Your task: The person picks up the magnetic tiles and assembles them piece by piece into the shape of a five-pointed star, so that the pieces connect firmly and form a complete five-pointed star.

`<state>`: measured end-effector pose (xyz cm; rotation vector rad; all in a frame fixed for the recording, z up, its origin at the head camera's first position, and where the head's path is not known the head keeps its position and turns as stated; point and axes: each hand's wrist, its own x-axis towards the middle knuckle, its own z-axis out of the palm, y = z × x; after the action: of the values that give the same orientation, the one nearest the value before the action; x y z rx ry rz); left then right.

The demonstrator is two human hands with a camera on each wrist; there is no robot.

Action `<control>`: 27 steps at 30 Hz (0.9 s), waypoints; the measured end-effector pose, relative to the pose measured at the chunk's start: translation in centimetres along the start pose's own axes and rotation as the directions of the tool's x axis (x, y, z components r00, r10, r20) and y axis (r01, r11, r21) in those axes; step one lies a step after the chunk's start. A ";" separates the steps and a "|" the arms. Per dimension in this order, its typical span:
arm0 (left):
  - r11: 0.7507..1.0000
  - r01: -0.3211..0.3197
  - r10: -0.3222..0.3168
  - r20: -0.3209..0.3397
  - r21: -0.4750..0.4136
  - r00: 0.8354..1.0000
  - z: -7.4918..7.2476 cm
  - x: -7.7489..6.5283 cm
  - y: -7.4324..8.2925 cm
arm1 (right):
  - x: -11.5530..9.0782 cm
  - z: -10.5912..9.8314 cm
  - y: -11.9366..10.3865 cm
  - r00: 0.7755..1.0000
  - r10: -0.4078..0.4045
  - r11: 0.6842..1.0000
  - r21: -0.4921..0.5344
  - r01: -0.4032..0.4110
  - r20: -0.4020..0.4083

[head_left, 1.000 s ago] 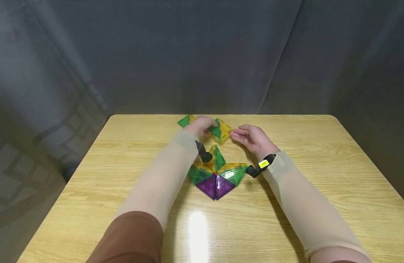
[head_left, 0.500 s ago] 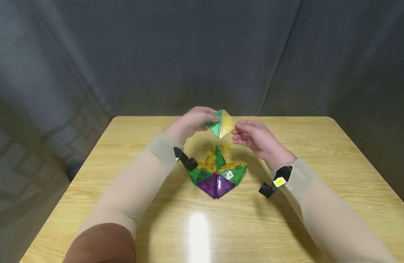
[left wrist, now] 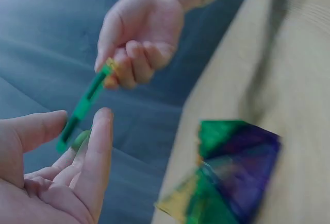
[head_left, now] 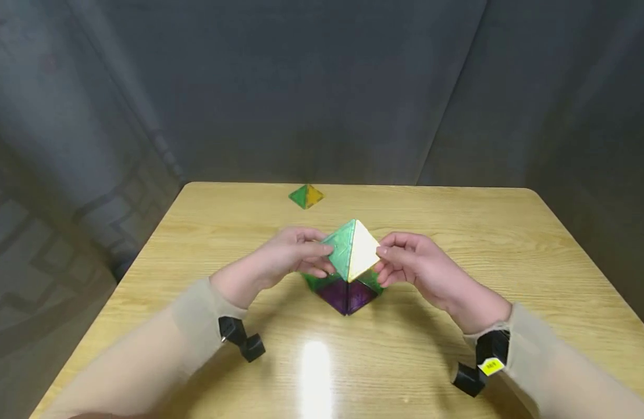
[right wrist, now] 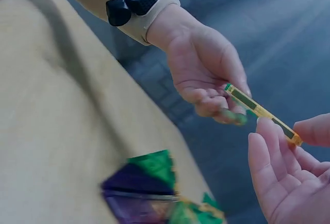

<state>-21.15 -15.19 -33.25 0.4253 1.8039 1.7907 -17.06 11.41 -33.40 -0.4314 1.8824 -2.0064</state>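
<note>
A green triangular magnetic tile point(head_left: 340, 249) and a yellow one point(head_left: 362, 251) are joined along one edge and held in the air. My left hand point(head_left: 282, 256) pinches the green tile's outer corner between thumb and fingers. On the other side, my right hand point(head_left: 426, 270) pinches the yellow tile's outer corner. Both wrist views show the pair nearly edge-on, as a thin green strip point(left wrist: 85, 105) and a thin yellow strip point(right wrist: 263, 113). Beneath it stands a built shape of purple, green and yellow tiles point(head_left: 334, 295); the held pair hides its back part in the head view.
Another joined green and yellow tile pair point(head_left: 299, 196) lies near the back edge of the wooden table point(head_left: 510, 233). Behind the table hangs a dark grey curtain point(head_left: 322, 87). A black camera point(head_left: 240, 337) is strapped to each wrist.
Both hands have lifted the green and yellow pair off the back of the table and brought it towards me, over the built shape. The other pair is uncovered now.
</note>
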 end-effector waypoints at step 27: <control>0.967 0.190 -0.207 -0.085 -0.168 0.975 0.4 -2.8 -9.1 | -2.1 4.0 7.6 0.950 0.299 0.939 0.147 -0.310 0.089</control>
<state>-17.19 -17.02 -41.74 0.0875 1.6887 1.8252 -12.97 8.38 -40.68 -0.1475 1.6203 -1.8900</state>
